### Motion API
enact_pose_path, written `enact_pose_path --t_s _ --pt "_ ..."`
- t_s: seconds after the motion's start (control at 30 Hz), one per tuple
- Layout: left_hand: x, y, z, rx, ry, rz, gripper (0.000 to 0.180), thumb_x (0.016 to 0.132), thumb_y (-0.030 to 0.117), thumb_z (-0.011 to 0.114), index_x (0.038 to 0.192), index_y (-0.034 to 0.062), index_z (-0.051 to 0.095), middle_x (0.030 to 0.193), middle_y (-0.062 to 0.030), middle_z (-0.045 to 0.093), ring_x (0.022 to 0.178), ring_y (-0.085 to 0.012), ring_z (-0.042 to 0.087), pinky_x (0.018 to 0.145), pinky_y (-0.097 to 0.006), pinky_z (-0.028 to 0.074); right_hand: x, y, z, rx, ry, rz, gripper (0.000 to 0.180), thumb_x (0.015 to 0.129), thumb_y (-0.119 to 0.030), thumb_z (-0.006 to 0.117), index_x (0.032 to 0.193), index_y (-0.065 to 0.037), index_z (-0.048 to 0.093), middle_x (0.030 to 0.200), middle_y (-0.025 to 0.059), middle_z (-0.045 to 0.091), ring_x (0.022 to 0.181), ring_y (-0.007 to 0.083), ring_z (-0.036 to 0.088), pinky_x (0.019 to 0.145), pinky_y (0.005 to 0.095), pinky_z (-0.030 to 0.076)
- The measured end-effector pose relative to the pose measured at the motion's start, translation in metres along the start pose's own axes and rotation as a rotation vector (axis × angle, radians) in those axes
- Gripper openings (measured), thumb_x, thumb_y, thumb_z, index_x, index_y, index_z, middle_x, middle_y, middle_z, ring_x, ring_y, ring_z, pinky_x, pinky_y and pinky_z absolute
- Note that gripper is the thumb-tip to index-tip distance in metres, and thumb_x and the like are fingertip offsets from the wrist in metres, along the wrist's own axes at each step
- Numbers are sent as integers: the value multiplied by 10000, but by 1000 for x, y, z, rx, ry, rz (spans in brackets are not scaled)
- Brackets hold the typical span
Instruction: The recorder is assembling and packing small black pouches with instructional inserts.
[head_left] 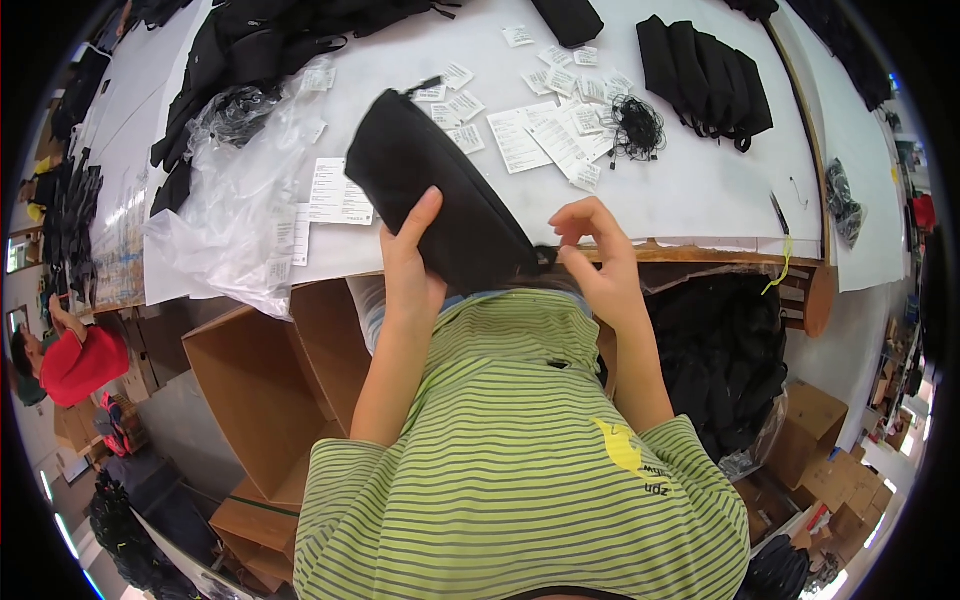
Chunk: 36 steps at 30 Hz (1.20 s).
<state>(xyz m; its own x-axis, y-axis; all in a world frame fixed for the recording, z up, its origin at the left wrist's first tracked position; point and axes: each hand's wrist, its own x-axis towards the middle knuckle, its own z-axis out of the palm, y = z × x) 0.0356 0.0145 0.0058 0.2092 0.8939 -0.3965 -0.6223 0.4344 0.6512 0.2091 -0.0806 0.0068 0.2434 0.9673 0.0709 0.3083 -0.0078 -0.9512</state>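
A flat black zippered pouch (455,200) is tilted over the table's near edge, close to my body. My left hand (412,265) grips it from the left side, with the thumb lying across its face. A zipper line runs along its right edge, and a short tab sticks out at the far end. At the near right corner, the curled thumb and fingers of my right hand (605,265) are closed at a small black loop (545,256).
White paper tags (560,80), printed cards (520,140) and a bundle of black cords (636,130) lie beyond. Black pouches (705,80) stand in a row at right. Clear plastic bags (240,220) lie left. Cutting snips (779,212) sit near the right edge; cardboard boxes (255,390) are below.
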Motion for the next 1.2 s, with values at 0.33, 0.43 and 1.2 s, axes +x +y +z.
enact_pose_path --t_s 0.33,0.43,1.2 --pt "-11 9 -1 374 -347 -376 470 702 95 764 1104 -53 571 988 -117 643 855 -182 635 770 -303 525 47 -39 -10 -187 208 -315 321 770 -6 667 1076 -93 619 1158 44 593 696 94 570 575 222 420" --pt "-11 10 1 382 -359 -365 467 690 95 770 1086 -60 576 977 -121 645 848 -183 636 763 -304 528 49 -40 -19 -285 193 -388 261 753 10 669 992 -85 626 1135 41 597 646 95 557 534 227 402" --pt "16 18 -26 -348 -171 -518 249 940 227 502 996 14 620 798 -152 672 623 -232 665 534 -343 574 14 -66 17 -244 -315 -531 167 705 -20 692 861 -54 645 757 46 562 610 205 552 526 296 430"
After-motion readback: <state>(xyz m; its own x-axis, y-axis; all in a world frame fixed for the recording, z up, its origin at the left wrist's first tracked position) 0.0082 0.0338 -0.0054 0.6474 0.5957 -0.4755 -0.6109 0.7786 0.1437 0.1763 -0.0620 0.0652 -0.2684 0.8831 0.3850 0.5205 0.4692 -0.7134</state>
